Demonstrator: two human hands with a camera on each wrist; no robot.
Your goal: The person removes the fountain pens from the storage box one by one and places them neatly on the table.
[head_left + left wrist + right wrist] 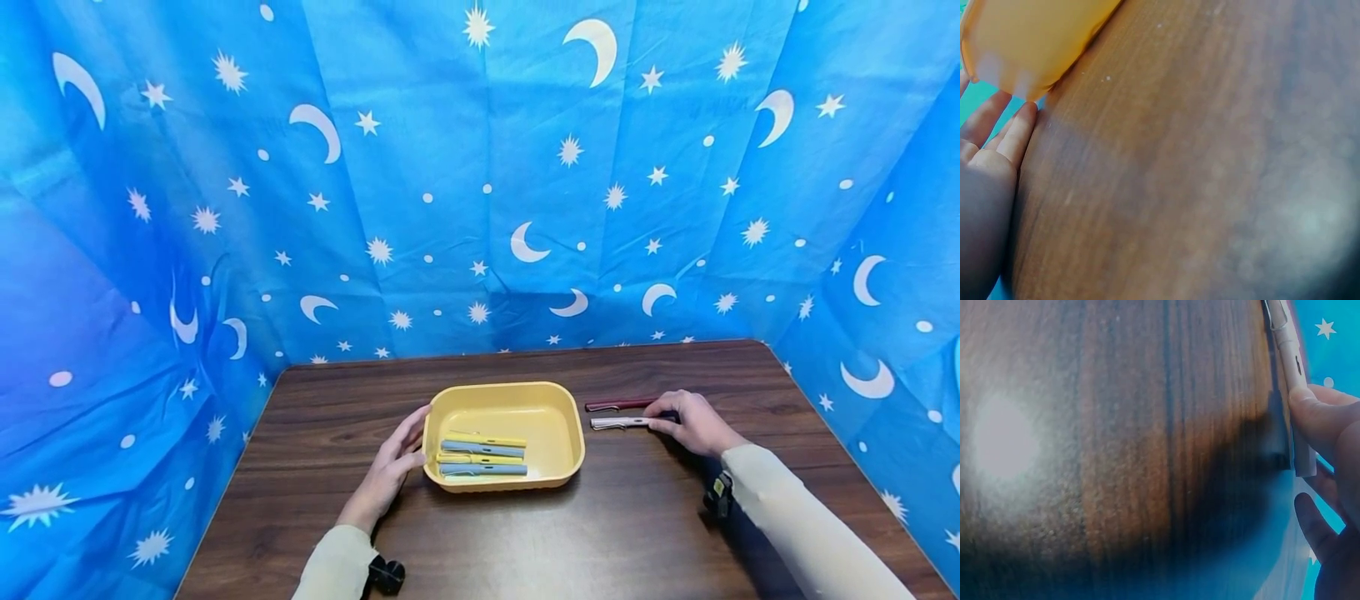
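A yellow plastic tray sits on the table, with several yellow and grey-blue pens lying side by side in its left half. My left hand touches the tray's left end, its fingers fairly straight along the wall; the left wrist view shows these fingers against the tray's side. To the right of the tray, my right hand pinches a silver-white pen by one end between thumb and fingers. The pen has a wire clip. Just behind it lies a dark red pen, partly hidden by the hand.
The dark wood table ends at the back against a blue curtain with white moons and stars, which also hangs at both sides. A small black device is worn on the right wrist, another on the left.
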